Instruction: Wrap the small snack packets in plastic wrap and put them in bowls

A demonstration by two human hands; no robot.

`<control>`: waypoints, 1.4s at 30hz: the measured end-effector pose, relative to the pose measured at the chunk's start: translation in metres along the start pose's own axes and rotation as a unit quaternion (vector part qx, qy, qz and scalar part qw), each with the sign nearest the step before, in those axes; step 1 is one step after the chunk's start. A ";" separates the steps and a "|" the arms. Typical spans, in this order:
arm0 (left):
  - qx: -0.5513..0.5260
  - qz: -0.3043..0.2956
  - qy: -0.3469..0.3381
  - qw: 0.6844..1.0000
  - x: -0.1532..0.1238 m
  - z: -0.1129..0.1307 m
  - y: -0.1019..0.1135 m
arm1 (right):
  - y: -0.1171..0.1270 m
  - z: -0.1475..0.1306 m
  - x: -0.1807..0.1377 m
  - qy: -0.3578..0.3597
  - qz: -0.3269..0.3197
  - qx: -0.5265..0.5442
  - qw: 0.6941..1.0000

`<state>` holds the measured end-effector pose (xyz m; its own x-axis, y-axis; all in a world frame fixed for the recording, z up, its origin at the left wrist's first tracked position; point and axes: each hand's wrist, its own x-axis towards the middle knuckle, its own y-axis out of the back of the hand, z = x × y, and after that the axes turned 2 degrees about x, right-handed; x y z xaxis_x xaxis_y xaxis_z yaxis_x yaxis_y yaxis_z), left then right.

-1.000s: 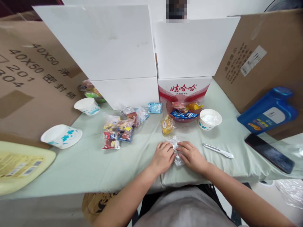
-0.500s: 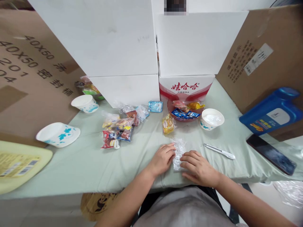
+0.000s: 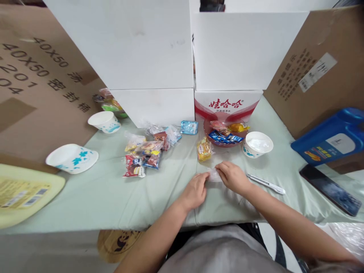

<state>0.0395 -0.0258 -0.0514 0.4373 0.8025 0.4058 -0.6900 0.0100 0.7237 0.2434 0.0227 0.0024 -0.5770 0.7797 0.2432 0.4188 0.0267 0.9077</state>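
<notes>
My left hand [image 3: 195, 189] and my right hand [image 3: 233, 176] meet over a small crumpled clear plastic bag [image 3: 214, 175] on the pale green tablecloth [image 3: 113, 189]. The fingers of both hands are closed in a pinch on the bag's edges. Just beyond the bag lies a yellow snack packet [image 3: 204, 149]. Past it stands a reddish bowl [image 3: 224, 133] with wrapped snacks, and a white paper cup [image 3: 257, 144] is to its right. A white pen-like tool [image 3: 265, 183] lies right beside my right wrist.
A pile of snack packets [image 3: 145, 151] lies left of centre, with a blue packet [image 3: 189, 127] behind. Paper bowls [image 3: 72, 158] [image 3: 104, 121] stand at left. White boxes [image 3: 136, 57] and brown cartons [image 3: 318, 72] wall the back. A blue jug [image 3: 332, 140] and a phone [image 3: 331, 189] lie at right.
The bag lay flat under both hands before. My right hand has moved forward from the near edge, and both hands now pinch the bag, bunched up farther from me.
</notes>
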 end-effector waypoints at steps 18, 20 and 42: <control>0.099 -0.059 0.007 0.993 0.015 0.013 0.013 | -0.023 0.016 0.008 -0.058 0.204 -0.047 0.976; 0.091 -0.058 0.003 0.994 0.015 0.012 0.012 | -0.020 0.009 0.001 -0.011 0.172 -0.006 0.985; 0.053 0.011 0.022 0.998 0.013 0.004 0.011 | 0.071 0.106 0.010 -0.217 0.017 -0.201 0.955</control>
<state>0.0404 -0.0176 -0.0358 0.3964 0.8268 0.3990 -0.6330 -0.0686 0.7711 0.3419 0.0985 0.0329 -0.1860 0.9640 0.1897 0.0792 -0.1778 0.9809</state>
